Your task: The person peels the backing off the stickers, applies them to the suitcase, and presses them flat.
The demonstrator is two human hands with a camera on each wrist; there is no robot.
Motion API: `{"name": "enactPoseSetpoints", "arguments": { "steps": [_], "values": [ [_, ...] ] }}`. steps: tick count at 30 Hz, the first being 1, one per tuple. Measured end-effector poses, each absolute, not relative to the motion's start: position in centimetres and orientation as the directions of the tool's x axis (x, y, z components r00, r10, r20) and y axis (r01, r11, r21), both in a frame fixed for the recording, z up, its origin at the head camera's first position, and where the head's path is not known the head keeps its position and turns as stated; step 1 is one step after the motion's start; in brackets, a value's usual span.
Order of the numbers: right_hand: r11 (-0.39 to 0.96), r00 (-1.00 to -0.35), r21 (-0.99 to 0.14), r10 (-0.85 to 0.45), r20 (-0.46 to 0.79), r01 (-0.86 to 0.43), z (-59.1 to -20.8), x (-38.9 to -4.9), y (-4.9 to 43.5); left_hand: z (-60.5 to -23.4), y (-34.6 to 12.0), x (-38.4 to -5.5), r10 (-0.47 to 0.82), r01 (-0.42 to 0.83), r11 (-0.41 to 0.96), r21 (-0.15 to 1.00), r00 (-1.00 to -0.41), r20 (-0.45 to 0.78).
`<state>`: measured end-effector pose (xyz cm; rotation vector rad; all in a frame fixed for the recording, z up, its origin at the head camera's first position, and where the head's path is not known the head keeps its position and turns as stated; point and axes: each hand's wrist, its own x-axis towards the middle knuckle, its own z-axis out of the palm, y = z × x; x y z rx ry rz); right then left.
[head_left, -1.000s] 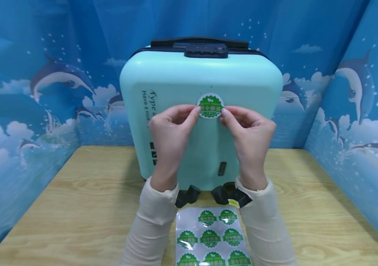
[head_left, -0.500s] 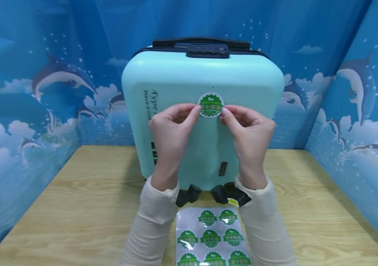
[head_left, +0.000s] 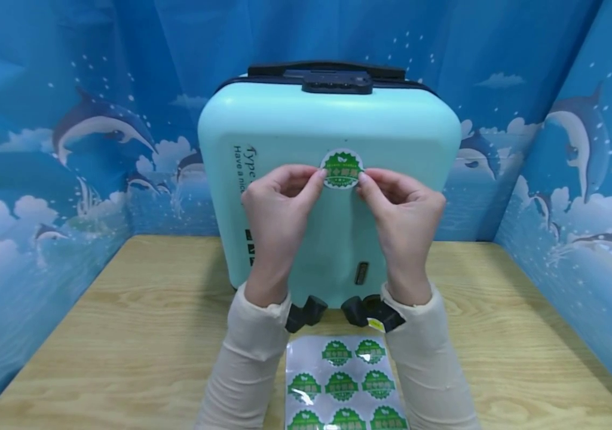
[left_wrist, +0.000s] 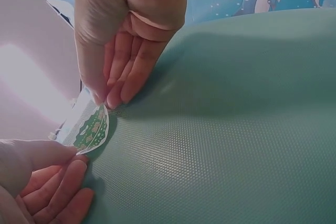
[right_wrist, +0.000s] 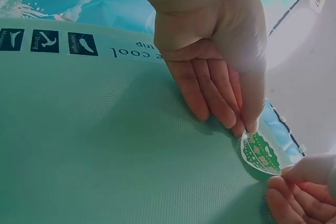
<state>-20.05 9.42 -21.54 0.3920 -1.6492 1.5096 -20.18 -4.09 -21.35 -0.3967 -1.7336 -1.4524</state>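
A round green sticker (head_left: pixel 341 169) with a white rim is held upright at the front of a mint-green suitcase (head_left: pixel 327 113), above its middle. Thumb and fingers of my left hand (head_left: pixel 279 206) pinch its left edge. Opposite, my right hand (head_left: pixel 405 209) pinches the right edge the same way. The left wrist view shows the sticker (left_wrist: pixel 93 132) close over the textured shell, with my right hand (left_wrist: pixel 128 30) at the top and my left hand (left_wrist: pixel 44 184) at lower left. In the right wrist view, my left hand (right_wrist: pixel 215 45) is uppermost, my right hand (right_wrist: pixel 302 190) lower right.
A sheet of matching green stickers (head_left: pixel 340 382) lies on the wooden table (head_left: pixel 150 334) between my forearms. The suitcase has a black top handle (head_left: pixel 324 67) and printed lettering (head_left: pixel 238 167) down its left side. Blue dolphin-print curtains (head_left: pixel 85 119) surround the table.
The sticker and both hands have risen very slightly against the suitcase front. Both pinches are unchanged, and the suitcase stands in place.
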Motion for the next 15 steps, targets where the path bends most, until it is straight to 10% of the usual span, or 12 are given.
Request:
{"name": "enactPoseSetpoints", "arguments": {
  "steps": [15],
  "values": [
    [0.249, -0.567, -0.638, 0.302, 0.766, -0.729, -21.64, -20.24, 9.56, -21.19, -4.13, -20.05, -0.235, 0.676, 0.320, 0.663, -0.622, 0.747]
  ]
}}
